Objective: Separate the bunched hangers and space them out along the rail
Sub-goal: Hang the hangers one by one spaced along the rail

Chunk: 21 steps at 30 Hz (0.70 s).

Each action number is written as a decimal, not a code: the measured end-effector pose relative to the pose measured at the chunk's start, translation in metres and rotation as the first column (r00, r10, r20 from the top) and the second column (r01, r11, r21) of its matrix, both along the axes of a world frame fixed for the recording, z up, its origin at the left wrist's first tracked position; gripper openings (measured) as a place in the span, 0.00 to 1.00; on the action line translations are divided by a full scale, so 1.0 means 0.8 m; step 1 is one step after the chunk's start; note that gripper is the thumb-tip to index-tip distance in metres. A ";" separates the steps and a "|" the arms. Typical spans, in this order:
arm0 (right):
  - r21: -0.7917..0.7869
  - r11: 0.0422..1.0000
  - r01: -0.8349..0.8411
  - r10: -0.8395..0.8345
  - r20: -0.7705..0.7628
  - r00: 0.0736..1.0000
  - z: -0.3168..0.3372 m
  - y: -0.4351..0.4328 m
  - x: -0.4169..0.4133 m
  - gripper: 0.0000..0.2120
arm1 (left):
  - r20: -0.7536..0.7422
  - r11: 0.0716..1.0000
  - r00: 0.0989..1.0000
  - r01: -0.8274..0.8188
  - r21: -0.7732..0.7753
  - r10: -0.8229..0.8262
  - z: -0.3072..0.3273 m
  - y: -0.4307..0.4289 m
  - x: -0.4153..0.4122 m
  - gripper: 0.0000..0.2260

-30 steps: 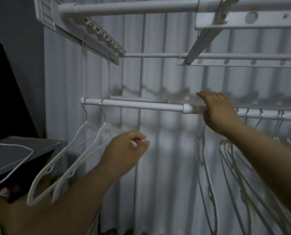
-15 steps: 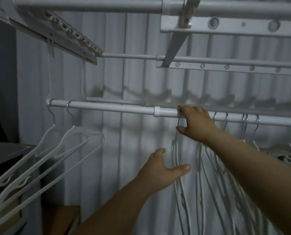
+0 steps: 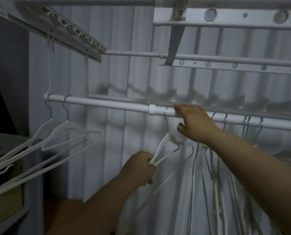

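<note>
1. Head view: the left hand (image 3: pixel 138 168) is clamped round one arm of a white hanger (image 3: pixel 160 148). Its hook sits on the rail (image 3: pixel 107 103) just left of the right hand (image 3: pixel 194 123).
2. The right hand grips the rail, fingers over, thumb beneath.
3. The bunched hangers (image 3: pixel 246 123) hang just right of it.
4. Left of the hook, bare rail runs to two spaced hangers (image 3: pixel 66 129) near the rail's end.
</note>
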State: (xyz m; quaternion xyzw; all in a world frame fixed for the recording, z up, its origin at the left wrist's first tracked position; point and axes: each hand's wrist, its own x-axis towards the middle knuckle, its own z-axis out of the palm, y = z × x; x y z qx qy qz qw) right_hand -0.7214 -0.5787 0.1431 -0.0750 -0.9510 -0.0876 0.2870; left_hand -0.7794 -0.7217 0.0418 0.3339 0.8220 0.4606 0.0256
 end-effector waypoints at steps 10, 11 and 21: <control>0.079 0.996 0.032 -0.030 -0.020 0.999 -0.001 0.000 -0.019 0.27 | -0.058 0.978 0.984 -0.158 0.138 0.167 0.027 -0.038 -0.024 0.15; 0.092 0.995 0.034 -0.032 -0.023 0.999 -0.002 -0.001 -0.021 0.27 | -0.053 0.976 0.981 -0.180 0.122 0.188 0.026 -0.047 -0.029 0.15; 0.117 0.993 0.017 -0.007 -0.090 0.996 -0.012 -0.036 -0.053 0.27 | 0.004 0.903 0.905 -0.424 0.069 0.425 0.013 -0.143 -0.077 0.12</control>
